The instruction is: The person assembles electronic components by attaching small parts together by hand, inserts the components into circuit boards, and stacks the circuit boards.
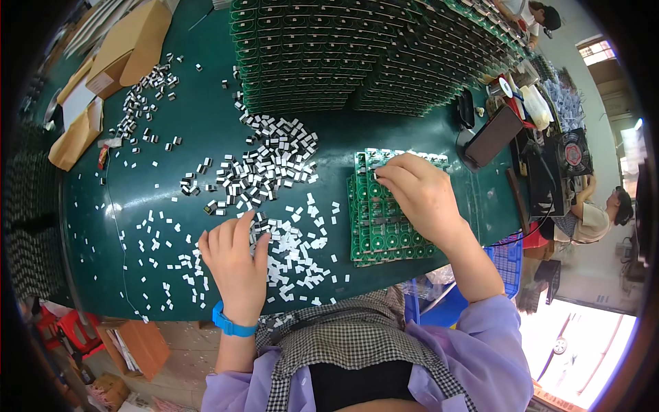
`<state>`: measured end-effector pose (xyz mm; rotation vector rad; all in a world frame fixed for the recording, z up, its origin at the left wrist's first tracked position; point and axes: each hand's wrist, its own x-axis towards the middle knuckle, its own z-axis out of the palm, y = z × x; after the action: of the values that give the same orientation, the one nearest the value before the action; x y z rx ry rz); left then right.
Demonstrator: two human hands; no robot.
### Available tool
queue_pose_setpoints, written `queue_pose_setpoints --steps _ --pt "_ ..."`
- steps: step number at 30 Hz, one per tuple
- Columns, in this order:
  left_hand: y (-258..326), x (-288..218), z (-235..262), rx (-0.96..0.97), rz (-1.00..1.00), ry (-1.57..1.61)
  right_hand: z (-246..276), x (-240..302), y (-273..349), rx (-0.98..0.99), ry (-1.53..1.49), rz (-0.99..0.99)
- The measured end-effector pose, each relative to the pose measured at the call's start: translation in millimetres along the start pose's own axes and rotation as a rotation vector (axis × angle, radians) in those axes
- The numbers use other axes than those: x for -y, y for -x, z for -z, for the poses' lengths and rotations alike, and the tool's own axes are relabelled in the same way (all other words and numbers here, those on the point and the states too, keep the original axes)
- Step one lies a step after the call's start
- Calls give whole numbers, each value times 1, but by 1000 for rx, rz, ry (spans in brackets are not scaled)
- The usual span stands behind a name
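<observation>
At the near edge of the component pile, my left hand (235, 264) has thumb and forefinger curled about a small dark component (260, 220). My right hand (420, 196) reaches over stacked green circuit boards (384, 242). Its thumb and forefinger pinch a small black-and-white electronic component (376, 174) at the upper left of the top board. Between the hands lie a heap of like components (278, 154), white on top with black sides, and many loose white paper bits (295, 257).
Tall rows of green circuit boards (309, 62) stand at the back. An opened cardboard box (130, 44) is at the far left. A phone on a stand (493, 136), a solder spool (505, 87) and a small fan (575, 152) are on the right. Other people (596, 216) sit beyond.
</observation>
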<state>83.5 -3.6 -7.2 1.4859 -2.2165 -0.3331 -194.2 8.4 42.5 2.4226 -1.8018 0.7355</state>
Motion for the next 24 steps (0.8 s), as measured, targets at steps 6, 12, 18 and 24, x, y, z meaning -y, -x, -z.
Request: queue_pose_setpoints --steps 6,12,18,24 --pt "-6 -11 -5 -5 -20 12 -1 3 2 32 46 -7" --pt "-8 -15 -5 4 -6 36 -2 8 1 9 104 -7" --pt "-13 -16 -5 55 -1 5 0 13 -1 154 205 17" --pt "-11 -13 -6 48 -55 63 9 31 9 -28 58 -45"
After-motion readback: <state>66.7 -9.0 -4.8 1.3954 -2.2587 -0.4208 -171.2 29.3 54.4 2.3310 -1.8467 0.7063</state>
